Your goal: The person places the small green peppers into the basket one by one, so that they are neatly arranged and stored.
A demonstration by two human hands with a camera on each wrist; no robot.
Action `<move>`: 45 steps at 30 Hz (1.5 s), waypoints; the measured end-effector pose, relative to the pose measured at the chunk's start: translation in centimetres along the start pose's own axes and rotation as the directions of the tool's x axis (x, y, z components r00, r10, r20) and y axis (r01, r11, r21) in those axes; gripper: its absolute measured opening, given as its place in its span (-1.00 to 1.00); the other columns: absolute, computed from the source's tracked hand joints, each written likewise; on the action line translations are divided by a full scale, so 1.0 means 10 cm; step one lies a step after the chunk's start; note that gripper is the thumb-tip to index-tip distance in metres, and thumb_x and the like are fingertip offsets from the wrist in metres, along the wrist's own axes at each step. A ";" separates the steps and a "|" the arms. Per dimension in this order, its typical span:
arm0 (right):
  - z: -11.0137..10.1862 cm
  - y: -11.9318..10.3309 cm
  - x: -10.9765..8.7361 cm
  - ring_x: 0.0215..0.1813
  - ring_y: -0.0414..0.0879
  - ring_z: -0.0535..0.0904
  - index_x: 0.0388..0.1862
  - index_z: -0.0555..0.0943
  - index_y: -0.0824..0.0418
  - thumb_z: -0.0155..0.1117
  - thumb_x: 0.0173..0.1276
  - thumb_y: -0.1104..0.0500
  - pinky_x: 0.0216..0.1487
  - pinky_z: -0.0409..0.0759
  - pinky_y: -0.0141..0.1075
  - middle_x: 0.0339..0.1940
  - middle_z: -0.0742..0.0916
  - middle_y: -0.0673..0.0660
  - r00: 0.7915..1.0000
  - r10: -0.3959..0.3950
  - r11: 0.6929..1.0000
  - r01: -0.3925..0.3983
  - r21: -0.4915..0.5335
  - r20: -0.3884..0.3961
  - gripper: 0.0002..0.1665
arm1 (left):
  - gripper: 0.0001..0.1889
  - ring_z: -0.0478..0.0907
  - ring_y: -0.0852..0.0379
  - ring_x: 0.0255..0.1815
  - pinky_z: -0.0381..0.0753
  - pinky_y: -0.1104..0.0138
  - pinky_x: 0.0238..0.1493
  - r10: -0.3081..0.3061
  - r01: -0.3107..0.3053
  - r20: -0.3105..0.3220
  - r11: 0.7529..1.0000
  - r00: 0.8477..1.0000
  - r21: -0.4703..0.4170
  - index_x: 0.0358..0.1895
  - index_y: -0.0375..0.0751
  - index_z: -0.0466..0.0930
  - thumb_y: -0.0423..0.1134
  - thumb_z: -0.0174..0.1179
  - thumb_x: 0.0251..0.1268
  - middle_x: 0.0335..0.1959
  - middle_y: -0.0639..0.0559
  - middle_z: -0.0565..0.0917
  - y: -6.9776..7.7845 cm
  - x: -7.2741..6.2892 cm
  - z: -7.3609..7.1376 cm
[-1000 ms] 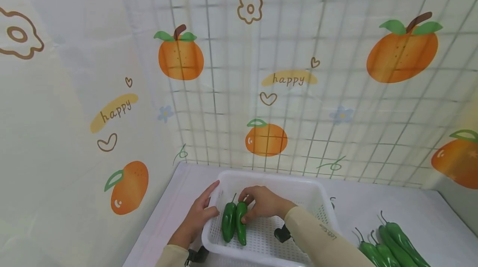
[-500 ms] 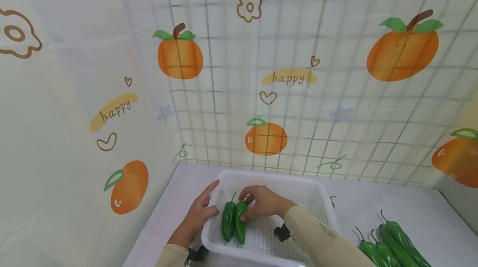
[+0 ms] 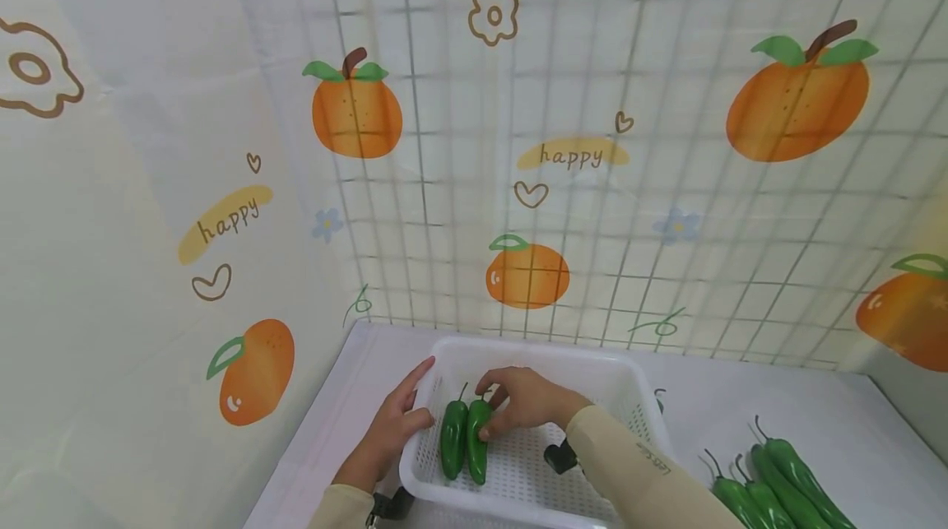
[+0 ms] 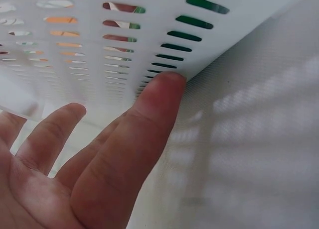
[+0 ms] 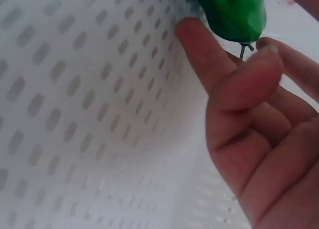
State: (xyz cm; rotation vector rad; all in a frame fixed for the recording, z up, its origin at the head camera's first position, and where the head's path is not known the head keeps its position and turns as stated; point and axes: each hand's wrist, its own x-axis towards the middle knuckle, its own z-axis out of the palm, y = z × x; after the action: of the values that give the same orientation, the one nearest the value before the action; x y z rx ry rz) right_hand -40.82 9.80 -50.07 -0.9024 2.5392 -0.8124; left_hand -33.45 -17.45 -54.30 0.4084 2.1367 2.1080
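Two green chili peppers lie side by side, stems pointing away, at the left end of a white perforated plastic basket (image 3: pixel 563 508). My right hand (image 3: pixel 529 399) reaches into the basket and pinches the right-hand green chili pepper (image 3: pixel 477 451) near its stem end; that pepper's stem also shows in the right wrist view, between curled fingers (image 5: pixel 249 82). Against its left neighbour, the other green chili pepper (image 3: pixel 453 443), no finger is visible. Outside the basket's left wall, my left hand (image 3: pixel 388 430) rests with fairly straight fingers; in the left wrist view a fingertip (image 4: pixel 164 84) touches the slotted wall.
Several more green chili peppers (image 3: pixel 792 484) lie on the white table (image 3: pixel 704 397) to the right of the basket. Behind stands a curtain (image 3: pixel 444 183) printed with oranges, over a grid. Dark camera mounts (image 3: pixel 560 461) sit at the wrists.
Both hands stay almost where they were. The right-hand pepper shifts only very slightly, and the right hand keeps its hold near the stem end.
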 end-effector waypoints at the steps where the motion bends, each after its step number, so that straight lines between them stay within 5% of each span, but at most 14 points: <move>1: -0.01 -0.01 -0.01 0.09 0.08 0.71 0.23 0.66 0.06 0.74 0.02 -0.13 0.08 0.67 0.10 -0.05 0.80 0.03 1.000 -0.001 1.000 0.001 -0.004 0.002 -0.20 | -0.07 0.61 -0.26 0.25 0.73 -0.01 0.08 0.001 -0.001 -0.003 1.000 1.000 0.001 0.73 0.18 0.07 -0.38 0.09 0.25 0.53 -0.29 0.42 0.00 0.00 0.00; 17: -0.09 -0.07 -0.12 0.12 0.16 0.72 0.30 0.62 0.11 0.74 0.02 0.02 0.08 0.67 0.13 0.03 0.80 0.19 0.999 -0.002 1.000 0.002 -0.003 0.044 -0.17 | -0.06 0.60 -0.29 0.28 0.72 -0.04 0.09 -0.006 0.006 -0.009 1.000 1.000 0.002 0.73 0.16 0.06 -0.37 0.11 0.23 0.55 -0.29 0.40 0.02 -0.02 0.04; 23: -0.21 -0.17 -0.24 0.02 0.09 0.74 0.30 0.62 0.03 0.74 0.03 0.05 -0.08 0.73 0.00 0.08 0.77 0.25 0.993 0.081 0.997 -0.080 -0.019 0.080 -0.19 | -0.06 0.60 -0.29 0.26 0.73 -0.04 0.05 0.000 0.000 -0.008 1.000 1.000 0.022 0.71 0.25 0.11 -0.35 0.11 0.22 0.52 -0.27 0.44 -0.06 0.01 0.04; 27: -0.34 -0.30 -0.35 0.08 0.10 0.72 0.28 0.63 0.00 0.75 0.02 0.04 0.03 0.70 0.06 0.08 0.78 0.22 0.991 0.111 0.993 -0.108 -0.045 0.076 -0.20 | -0.07 0.60 -0.28 0.26 0.73 -0.06 0.05 0.002 -0.002 -0.003 0.999 1.000 0.037 0.71 0.30 0.11 -0.35 0.10 0.24 0.52 -0.27 0.44 -0.08 0.02 0.01; 31: -0.51 -0.40 -0.52 0.18 0.15 0.69 0.26 0.64 -0.02 0.77 0.00 0.04 0.16 0.63 0.16 0.08 0.79 0.18 0.991 0.129 0.990 -0.126 -0.070 0.040 -0.20 | -0.07 0.61 -0.28 0.26 0.74 -0.05 0.04 -0.004 0.004 -0.015 0.999 1.000 0.040 0.70 0.33 0.12 -0.36 0.10 0.24 0.53 -0.26 0.44 -0.08 0.02 -0.01; 36: -0.72 -0.43 -0.80 0.09 0.04 0.72 0.29 0.64 -0.02 0.78 0.00 0.05 0.03 0.70 0.02 0.09 0.79 0.11 0.992 0.123 0.989 -0.124 -0.076 -0.022 -0.17 | -0.06 0.62 -0.27 0.25 0.74 -0.05 0.01 -0.013 0.014 -0.019 0.999 1.000 0.032 0.70 0.33 0.11 -0.37 0.11 0.23 0.53 -0.26 0.43 -0.10 0.02 -0.01; 41: -0.95 -0.44 -1.21 -0.09 -0.06 0.76 0.31 0.62 -0.01 0.76 0.04 0.10 -0.13 0.75 -0.13 0.13 0.76 0.15 0.992 0.089 0.995 -0.093 -0.044 -0.091 -0.18 | -0.06 0.60 -0.31 0.26 0.75 -0.06 0.00 -0.004 0.004 -0.020 0.999 1.000 0.033 0.70 0.33 0.11 -0.36 0.12 0.23 0.54 -0.28 0.41 -0.10 0.02 0.00; 45: -1.08 -0.42 -1.61 -0.01 0.01 0.76 0.32 0.60 -0.03 0.74 0.08 0.08 -0.12 0.77 -0.16 0.15 0.74 0.13 0.982 0.089 0.994 -0.099 -0.052 -0.165 -0.20 | -0.06 0.61 -0.31 0.26 0.75 -0.05 0.00 -0.001 0.002 -0.013 0.999 1.000 0.042 0.71 0.30 0.10 -0.37 0.11 0.23 0.53 -0.29 0.42 -0.08 0.02 0.02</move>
State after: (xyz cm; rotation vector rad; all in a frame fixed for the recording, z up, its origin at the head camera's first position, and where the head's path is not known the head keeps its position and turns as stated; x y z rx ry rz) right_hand -31.96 22.06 -37.27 -0.7544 2.7374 -0.8153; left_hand -33.62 -17.18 -55.07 0.3985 2.1906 2.0742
